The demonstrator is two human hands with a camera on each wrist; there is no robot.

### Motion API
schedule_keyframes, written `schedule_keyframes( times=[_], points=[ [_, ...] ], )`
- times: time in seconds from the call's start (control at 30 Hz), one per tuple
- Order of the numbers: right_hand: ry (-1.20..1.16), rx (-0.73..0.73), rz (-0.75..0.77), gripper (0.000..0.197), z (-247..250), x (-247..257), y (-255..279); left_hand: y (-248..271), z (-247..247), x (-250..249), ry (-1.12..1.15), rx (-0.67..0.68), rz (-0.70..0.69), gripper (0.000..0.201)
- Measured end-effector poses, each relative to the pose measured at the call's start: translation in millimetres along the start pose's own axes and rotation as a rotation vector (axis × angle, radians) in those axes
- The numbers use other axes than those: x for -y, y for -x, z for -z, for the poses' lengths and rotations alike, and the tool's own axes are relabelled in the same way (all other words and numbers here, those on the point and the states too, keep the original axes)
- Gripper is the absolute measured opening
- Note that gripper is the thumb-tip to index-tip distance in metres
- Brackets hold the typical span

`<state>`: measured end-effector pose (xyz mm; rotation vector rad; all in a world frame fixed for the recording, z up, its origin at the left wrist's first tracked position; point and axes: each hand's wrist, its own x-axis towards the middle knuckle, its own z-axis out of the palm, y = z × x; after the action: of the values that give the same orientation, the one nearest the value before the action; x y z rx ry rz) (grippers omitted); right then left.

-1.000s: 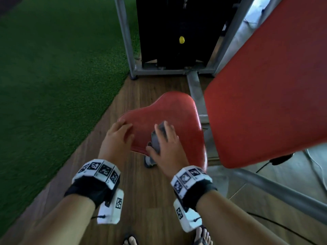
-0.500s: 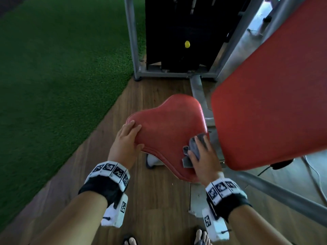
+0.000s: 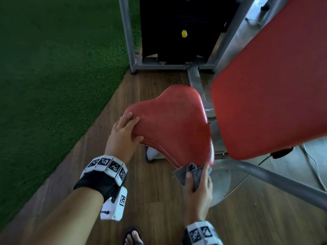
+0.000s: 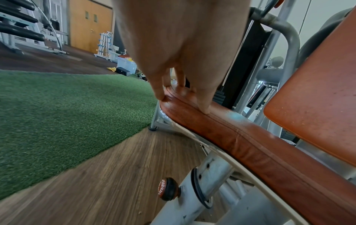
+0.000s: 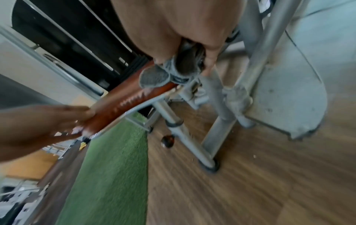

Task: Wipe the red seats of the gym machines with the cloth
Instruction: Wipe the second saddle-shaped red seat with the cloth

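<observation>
Right hand (image 3: 197, 195): fingers (image 3: 205, 175) curled around a bunched grey cloth (image 3: 188, 173), thumb pinching it, held against the near corner of the red seat (image 3: 173, 124).
Left hand (image 3: 122, 137): fingers (image 4: 202, 105) fairly straight, spread over the seat's left edge, tips pressing the stitched seam; holds nothing.
Red seat: mounted on a grey metal frame (image 4: 208, 187), orange-black adjustment knob (image 4: 167, 189) beneath.
Red backrest pad (image 3: 272, 96): just right of the seat, tilted.
Floor (image 3: 159, 214): wood planks; green turf (image 3: 53, 76) at left.
</observation>
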<state>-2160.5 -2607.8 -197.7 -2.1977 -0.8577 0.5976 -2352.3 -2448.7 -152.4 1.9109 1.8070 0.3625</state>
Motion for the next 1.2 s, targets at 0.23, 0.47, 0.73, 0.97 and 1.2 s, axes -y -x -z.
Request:
schedule_keyframes(
  times=[0.23, 0.47, 0.73, 0.97, 1.2],
  points=[
    [-0.101, 0.026, -0.045, 0.074, -19.5, 1.6, 6.7, 0.8, 0.7, 2.2, 0.010, -0.016, -0.023, 0.065],
    [-0.080, -0.022, 0.001, 0.070, -1.2, -23.4, -18.7, 3.1, -1.4, 3.7, 0.018, -0.028, -0.023, 0.065],
    [-0.162, -0.001, -0.022, 0.075, -20.7, -8.9, 1.3, 4.0, 0.3, 0.3, 0.022, -0.020, -0.005, 0.065],
    [-0.083, -0.055, 0.157, 0.069, 10.4, -28.7, -34.3, 3.1, -2.9, 0.1, 0.045, -0.034, 0.010, 0.065],
    [-0.126, -0.044, 0.098, 0.075, -14.7, -19.1, -5.5, 1.2, -3.4, -1.7, 0.066, -0.039, 0.034, 0.065]
  ],
)
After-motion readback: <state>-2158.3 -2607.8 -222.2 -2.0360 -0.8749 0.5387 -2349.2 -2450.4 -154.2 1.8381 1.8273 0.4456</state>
